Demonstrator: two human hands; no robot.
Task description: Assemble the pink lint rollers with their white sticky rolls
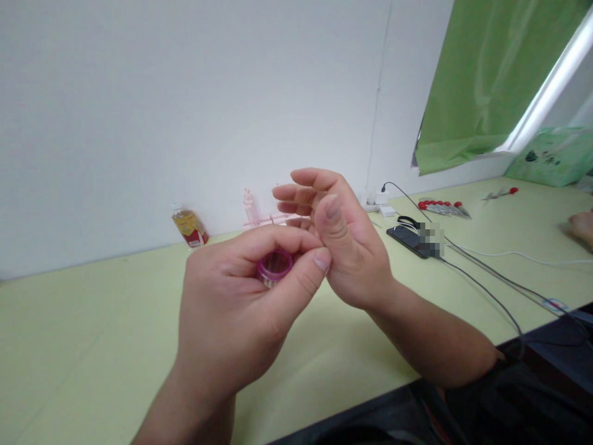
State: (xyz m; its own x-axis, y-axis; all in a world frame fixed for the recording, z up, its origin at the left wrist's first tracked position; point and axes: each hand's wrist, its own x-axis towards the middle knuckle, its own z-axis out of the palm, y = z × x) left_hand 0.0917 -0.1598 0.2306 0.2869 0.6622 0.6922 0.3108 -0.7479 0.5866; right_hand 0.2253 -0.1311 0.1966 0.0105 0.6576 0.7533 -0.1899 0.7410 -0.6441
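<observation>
My left hand [241, 296] is curled around a small round container with a purple rim [275, 266]. The container's top faces up, and ribbed pale sides show just under the rim; the rest is hidden by my fingers. Thumb and forefinger of that hand come together against the base of my right thumb. My right hand [343, 235] is raised beside it, palm turned inward, with fingers loosely bent and apart from the thumb. Nothing shows in its grasp. Both hands are above the pale yellow-green table [92, 334].
Along the wall stand a bottle of amber liquid [189, 225] and a pink figure-shaped stand [251, 207]. To the right lie a black phone [407, 240], cables, a white charger [382, 198] and several red-ended tools [445, 207]. Another person's hand [582, 227] rests at the right edge.
</observation>
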